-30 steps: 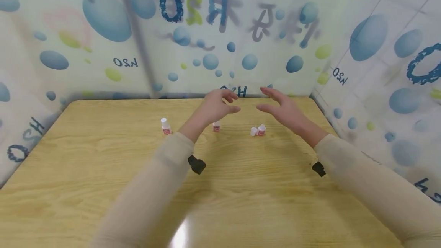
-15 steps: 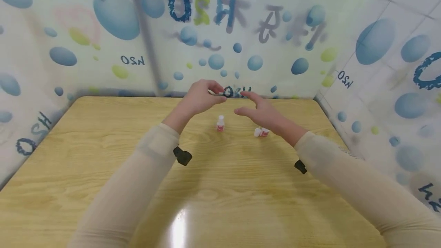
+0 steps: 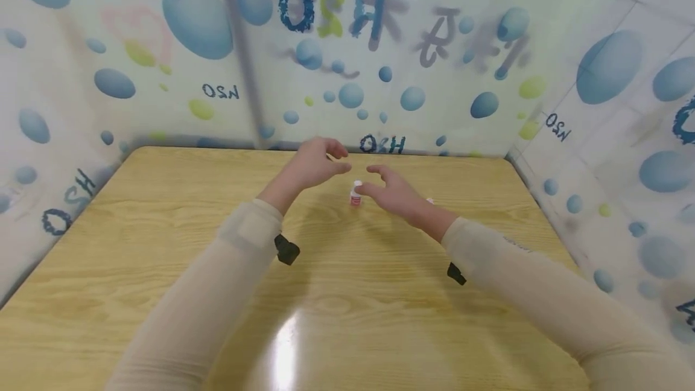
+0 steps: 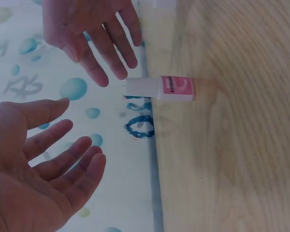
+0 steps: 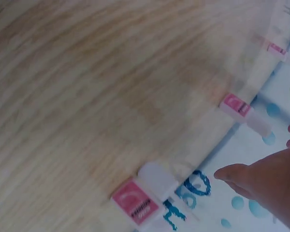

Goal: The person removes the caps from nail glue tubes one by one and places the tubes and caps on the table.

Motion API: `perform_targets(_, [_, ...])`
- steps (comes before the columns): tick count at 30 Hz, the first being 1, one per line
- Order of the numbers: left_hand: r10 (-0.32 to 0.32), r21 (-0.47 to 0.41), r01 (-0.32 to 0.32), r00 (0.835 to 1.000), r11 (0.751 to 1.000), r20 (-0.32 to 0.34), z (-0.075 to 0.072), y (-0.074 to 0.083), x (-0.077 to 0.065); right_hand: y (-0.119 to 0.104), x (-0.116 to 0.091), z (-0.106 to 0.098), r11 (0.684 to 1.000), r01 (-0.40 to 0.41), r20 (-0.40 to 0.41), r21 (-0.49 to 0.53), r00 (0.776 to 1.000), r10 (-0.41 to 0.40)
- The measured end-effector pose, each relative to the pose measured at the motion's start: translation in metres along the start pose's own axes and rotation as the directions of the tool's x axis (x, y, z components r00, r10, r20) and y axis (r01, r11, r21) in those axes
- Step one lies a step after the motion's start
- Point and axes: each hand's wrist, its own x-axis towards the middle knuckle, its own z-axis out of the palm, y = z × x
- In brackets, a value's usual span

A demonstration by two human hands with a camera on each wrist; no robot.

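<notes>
My left hand [image 3: 315, 165] hovers over the back of the table, its fingers loosely bent and holding nothing. My right hand [image 3: 396, 195] is raised close by on the right, also holding nothing. A small white bottle with a pink label [image 3: 355, 198] stands upright between them, its cap on; the right thumb overlaps it in the head view. In the right wrist view, a second pink-labelled bottle [image 5: 137, 203] has a white cap [image 5: 157, 179] beside it. Both are mostly hidden behind the right hand in the head view. Farther off is a third pink-labelled bottle [image 5: 277, 49], hidden in the head view.
The wooden table [image 3: 336, 306] meets a patterned backdrop [image 3: 336, 65] along its back edge. A second panel [image 3: 613, 137] rises along the right side. Small dark devices, such as the one [image 3: 286, 250] at the left wrist, hang under both sleeves.
My right hand has moved left and down toward the middle bottle, covering the right-hand bottle. The left hand has shifted left, then lowered slightly, and the leftmost bottle has become hidden.
</notes>
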Motion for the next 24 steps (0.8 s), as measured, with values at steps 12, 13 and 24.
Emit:
perform_targets(12, [0.045, 0.027, -0.046, 0.997, 0.999, 0.057, 0.025, -0.034, 0.011, 0.032, 0.009, 0.028, 0.975, 0.032, -0.106, -0.221, 0.993, -0.056])
perform_targets(13, [0.05, 0.027, -0.052, 0.997, 0.998, 0.061, 0.028, -0.036, 0.012, 0.035, 0.009, 0.03, 0.97, 0.045, -0.112, -0.239, 0.991, -0.074])
perform_targets(24, [0.139, 0.005, -0.14, 0.989, 0.99, 0.04, 0.053, -0.044, 0.017, 0.044, 0.015, 0.047, 0.938, 0.128, -0.126, -0.322, 0.976, -0.177])
